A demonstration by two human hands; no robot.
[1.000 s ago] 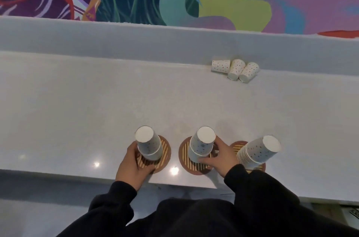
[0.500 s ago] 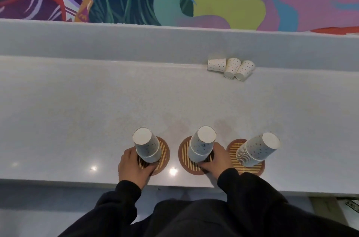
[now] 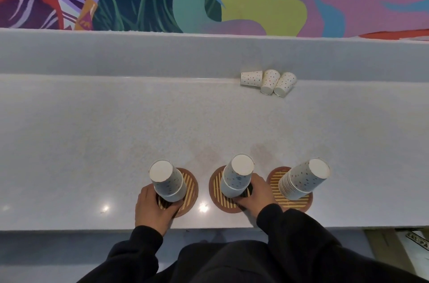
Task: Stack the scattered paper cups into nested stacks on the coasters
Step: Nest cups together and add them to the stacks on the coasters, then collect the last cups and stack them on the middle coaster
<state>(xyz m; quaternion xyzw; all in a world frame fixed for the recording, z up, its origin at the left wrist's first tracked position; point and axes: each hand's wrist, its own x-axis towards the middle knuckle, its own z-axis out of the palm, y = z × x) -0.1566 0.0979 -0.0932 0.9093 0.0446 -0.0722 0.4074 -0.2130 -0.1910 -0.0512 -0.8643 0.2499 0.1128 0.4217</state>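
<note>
Grey counter (image 3: 116, 143): left hand (image 3: 154, 209) fingers wrap left cup stack (image 3: 168, 181); right hand (image 3: 258, 194) fingers wrap middle stack (image 3: 236, 176).

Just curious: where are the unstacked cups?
In the head view, three loose cups lie on their sides far back on the counter, right of centre, against the raised ledge.

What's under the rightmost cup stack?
A round striped coaster, its edge showing beside the base. The rightmost cup stack covers the coaster's middle, which cannot be seen.
</note>
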